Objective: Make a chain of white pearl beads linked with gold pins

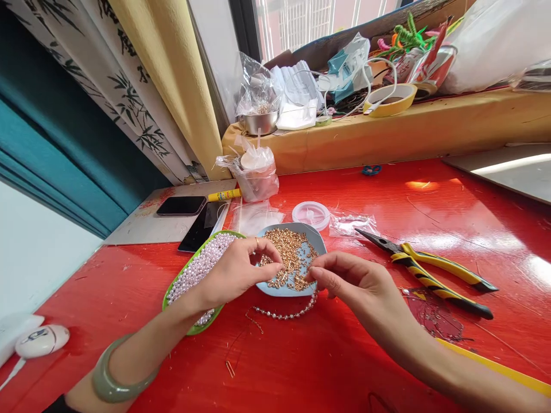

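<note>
My left hand [241, 267] is over the left side of a light blue dish [263, 291], thumb and forefinger pinched together. Whatever lies between those fingertips is too small to make out. Small gold beads [286, 246] are heaped in the dish. At the dish's right rim, my right hand [350, 278] is closed in a pinch at the upper end of a beaded strand [288, 316]. The strand curves along the red table in front of the dish and ends in a thin gold chain [255, 323]. Beneath my left wrist is a green tray [172, 284] of pearly beads [202, 267].
Yellow-black pliers [424, 275] lie on the right of the red table [275, 367]. Behind the dish are a round clear lid [310, 214], plastic bags and a bagged cup [257, 178]. A phone [181, 206], glue stick [224, 195] and white mouse [42, 341] are at left.
</note>
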